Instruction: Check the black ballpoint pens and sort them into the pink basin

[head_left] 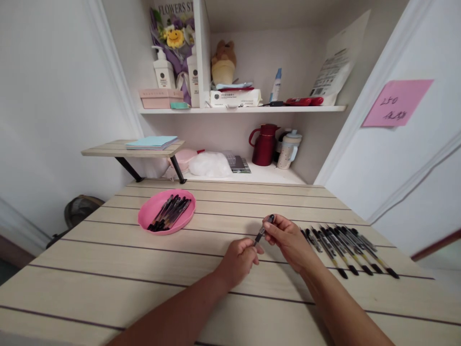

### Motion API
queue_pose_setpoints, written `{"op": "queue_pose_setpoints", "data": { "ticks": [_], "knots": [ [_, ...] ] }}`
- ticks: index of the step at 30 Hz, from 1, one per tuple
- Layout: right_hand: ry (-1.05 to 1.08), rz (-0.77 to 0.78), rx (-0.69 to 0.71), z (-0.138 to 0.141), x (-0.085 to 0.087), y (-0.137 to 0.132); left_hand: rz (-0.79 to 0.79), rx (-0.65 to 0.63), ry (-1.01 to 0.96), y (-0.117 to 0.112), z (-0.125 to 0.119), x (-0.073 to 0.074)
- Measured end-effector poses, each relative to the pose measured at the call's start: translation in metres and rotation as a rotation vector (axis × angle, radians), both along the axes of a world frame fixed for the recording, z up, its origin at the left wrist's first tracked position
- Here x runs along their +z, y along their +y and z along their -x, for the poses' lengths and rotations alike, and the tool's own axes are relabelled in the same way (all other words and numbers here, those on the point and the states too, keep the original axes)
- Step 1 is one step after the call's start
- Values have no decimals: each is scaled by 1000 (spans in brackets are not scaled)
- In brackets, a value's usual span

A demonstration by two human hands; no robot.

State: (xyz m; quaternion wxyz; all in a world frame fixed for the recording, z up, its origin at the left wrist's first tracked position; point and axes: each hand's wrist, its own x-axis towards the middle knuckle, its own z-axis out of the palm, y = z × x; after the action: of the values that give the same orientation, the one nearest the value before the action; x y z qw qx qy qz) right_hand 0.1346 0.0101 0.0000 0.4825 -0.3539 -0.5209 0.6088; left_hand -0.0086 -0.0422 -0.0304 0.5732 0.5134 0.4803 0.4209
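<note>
Above the middle of the table, both my hands are closed on one dark pen [259,235]. My left hand [237,262] grips its lower end, most of which its fingers hide. At the upper end, my right hand [286,240] pinches the pen near its black tip between thumb and fingers. Right of my right hand lie several pens [342,245] side by side in a slanted row, with black ends toward me. To the left, a pink tray [144,216] holds a bunch of black pens [171,214].
A small raised wooden stand [104,150] with blue paper [153,142] on it is at the back left. Behind the table, a white shelf holds a red jug [264,144], a pale cup [288,151] and a white plastic bundle [211,164]. A pink note [398,103] sticks to the right wall.
</note>
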Motion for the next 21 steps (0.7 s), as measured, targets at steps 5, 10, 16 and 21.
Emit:
{"op": "queue_pose_setpoints", "data": {
  "ticks": [5,10,16,21],
  "knots": [
    [-36,11,23,-2,-2,1,-11,-6,-3,1,1,3],
    [-77,17,57,-2,-4,1,-129,-30,125,2,6,2],
    [-60,48,81,3,-5,-1,-263,12,201,1,5,8],
    [-39,65,80,5,-6,-3,-297,32,234,0,4,10]
  ]
}}
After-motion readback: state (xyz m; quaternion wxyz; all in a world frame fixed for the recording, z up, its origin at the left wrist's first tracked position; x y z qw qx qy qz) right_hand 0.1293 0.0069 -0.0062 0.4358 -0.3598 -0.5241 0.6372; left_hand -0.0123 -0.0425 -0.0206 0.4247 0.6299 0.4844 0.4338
